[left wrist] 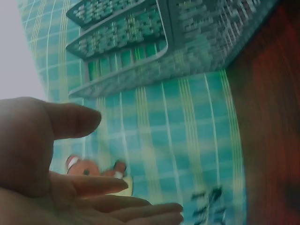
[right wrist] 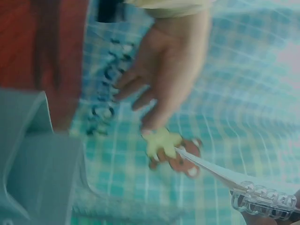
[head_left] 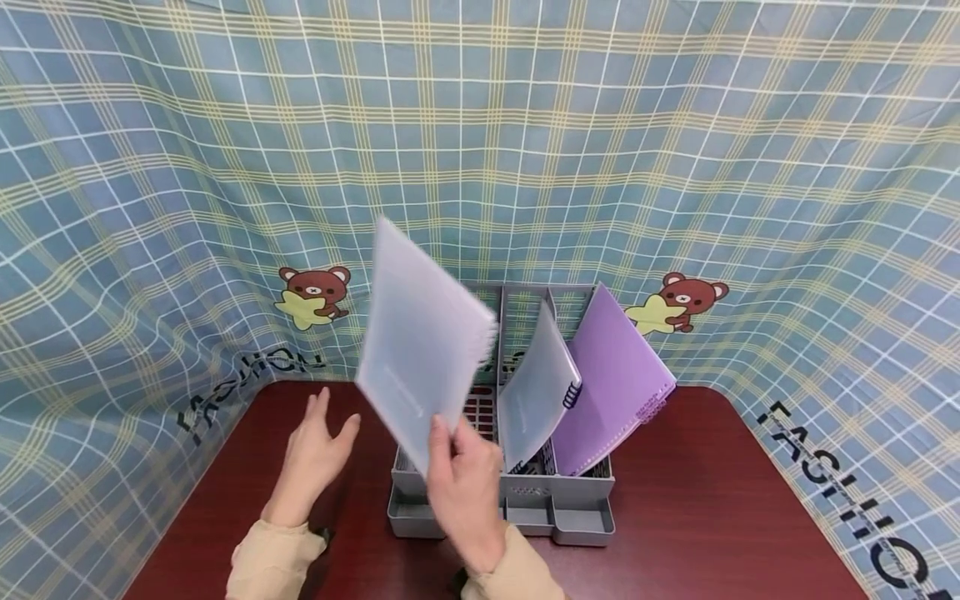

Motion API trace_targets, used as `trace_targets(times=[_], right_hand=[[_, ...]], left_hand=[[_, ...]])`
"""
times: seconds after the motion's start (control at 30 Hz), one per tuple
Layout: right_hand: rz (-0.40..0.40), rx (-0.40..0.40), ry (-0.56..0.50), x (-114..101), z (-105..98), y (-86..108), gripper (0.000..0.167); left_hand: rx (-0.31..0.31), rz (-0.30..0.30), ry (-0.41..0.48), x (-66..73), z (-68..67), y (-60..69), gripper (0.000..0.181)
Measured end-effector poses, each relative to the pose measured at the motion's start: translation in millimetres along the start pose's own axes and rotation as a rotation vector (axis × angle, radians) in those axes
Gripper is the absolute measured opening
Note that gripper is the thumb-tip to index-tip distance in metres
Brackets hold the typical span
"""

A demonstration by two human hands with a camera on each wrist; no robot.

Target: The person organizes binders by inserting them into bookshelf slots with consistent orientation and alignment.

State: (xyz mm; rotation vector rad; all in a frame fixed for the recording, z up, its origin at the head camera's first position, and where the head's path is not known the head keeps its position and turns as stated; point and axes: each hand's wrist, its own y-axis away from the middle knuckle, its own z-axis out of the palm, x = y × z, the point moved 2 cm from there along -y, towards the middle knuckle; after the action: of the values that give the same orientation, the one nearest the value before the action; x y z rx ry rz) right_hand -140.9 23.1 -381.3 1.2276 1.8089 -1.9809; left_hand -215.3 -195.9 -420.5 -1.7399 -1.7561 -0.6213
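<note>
My right hand (head_left: 465,479) pinches a pale translucent loose-leaf notebook (head_left: 423,350) by its lower edge, thumb on the cover. It is held tilted above the left part of a grey desktop file rack (head_left: 480,483). In the right wrist view, clear binding rings (right wrist: 262,199) show along the notebook's edge. My left hand (head_left: 318,454) hovers left of the rack, fingers extended, holding nothing; the left wrist view shows its palm (left wrist: 28,154) and spread thumb. Another translucent notebook (head_left: 536,400) with black rings leans in a middle slot. Beside it a purple notebook (head_left: 611,375) stands in the right slot.
Small open trays (head_left: 581,523) line the rack's front. The rack stands on a dark red table (head_left: 697,500). Behind and at both sides hangs a checked cloth (head_left: 480,125) with printed bears and lettering.
</note>
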Motion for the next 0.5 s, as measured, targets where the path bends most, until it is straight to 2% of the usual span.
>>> trace_targets(times=[0.1, 0.2, 0.37, 0.5], right_hand=[[0.081, 0.055, 0.003, 1, -24, -11.1, 0.021], [0.140, 0.122, 0.083, 1, -48, -22.3, 0.026], [0.166, 0.223, 0.183, 5, -82, -37.5, 0.029], [0.187, 0.311, 0.254, 13, -103, -43.3, 0.034]], left_hand=[[-0.004, 0.026, 0.016, 7.8, 17.2, -12.3, 0.083], [-0.022, 0.032, 0.042, 15.7, 31.9, -23.5, 0.084], [-0.058, 0.020, 0.094, 28.0, 46.7, -40.4, 0.085], [-0.073, 0.035, 0.089, 36.3, 54.2, -51.9, 0.083]])
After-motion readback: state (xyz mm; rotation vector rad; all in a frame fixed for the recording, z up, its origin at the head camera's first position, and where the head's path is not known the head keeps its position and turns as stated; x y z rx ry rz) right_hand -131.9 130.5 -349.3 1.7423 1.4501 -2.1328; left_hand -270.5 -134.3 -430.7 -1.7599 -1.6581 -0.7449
